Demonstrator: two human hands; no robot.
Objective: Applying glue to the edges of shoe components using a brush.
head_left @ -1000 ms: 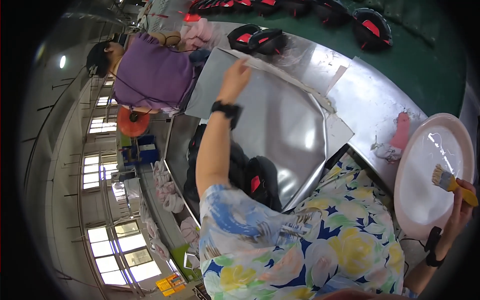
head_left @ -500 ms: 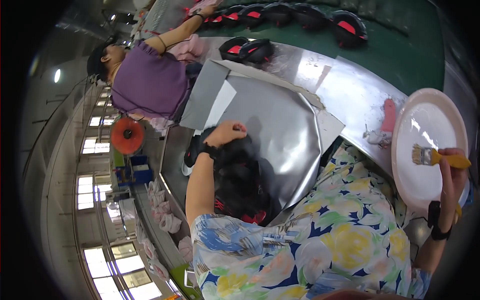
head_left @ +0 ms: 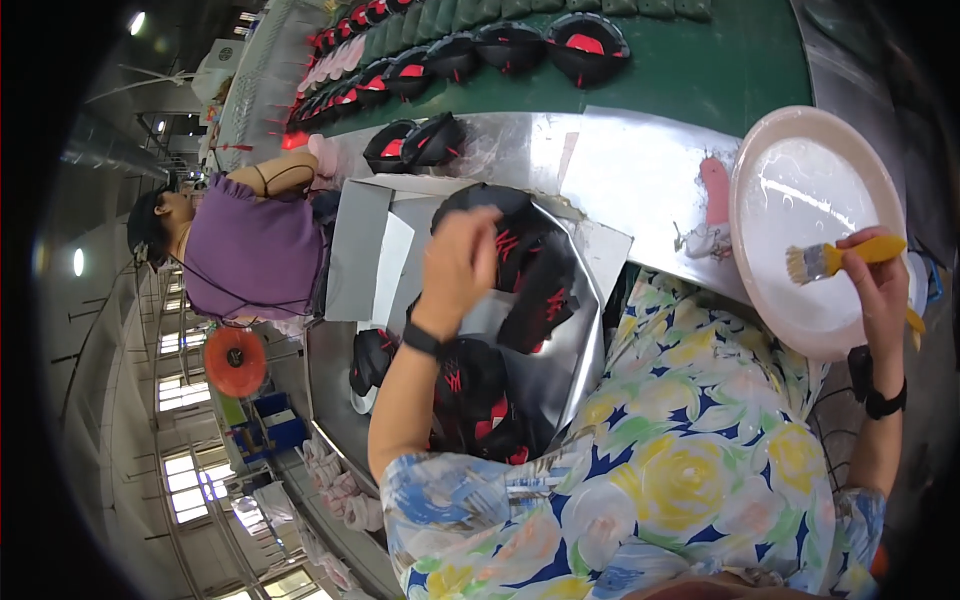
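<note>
My left hand (head_left: 455,270) is blurred by motion over several black shoe uppers with red stitching. Its curled fingers are beside a black upper (head_left: 530,250) on the metal tray (head_left: 585,290); whether they grip it cannot be made out. More black uppers (head_left: 470,375) are heaped nearer my body, partly behind my left forearm. In my right hand (head_left: 875,285) is a flat paintbrush (head_left: 840,260) with a yellow handle and pale bristles, its fingers closed round the handle. The bristles hang over a pale plastic basin (head_left: 745,215) containing white liquid.
Beyond the metal table (head_left: 630,160) runs a green conveyor belt (head_left: 690,65) with rows of black uppers and dark green pieces. Two black uppers (head_left: 415,145) and a pink insole-shaped piece (head_left: 714,190) lie on the table. A co-worker in purple (head_left: 255,245) sits at left.
Black uppers now cover tray surface that was bare, farther out and to the right. My left hand has moved with them. The brush stays over the basin, and the whole view has shifted.
</note>
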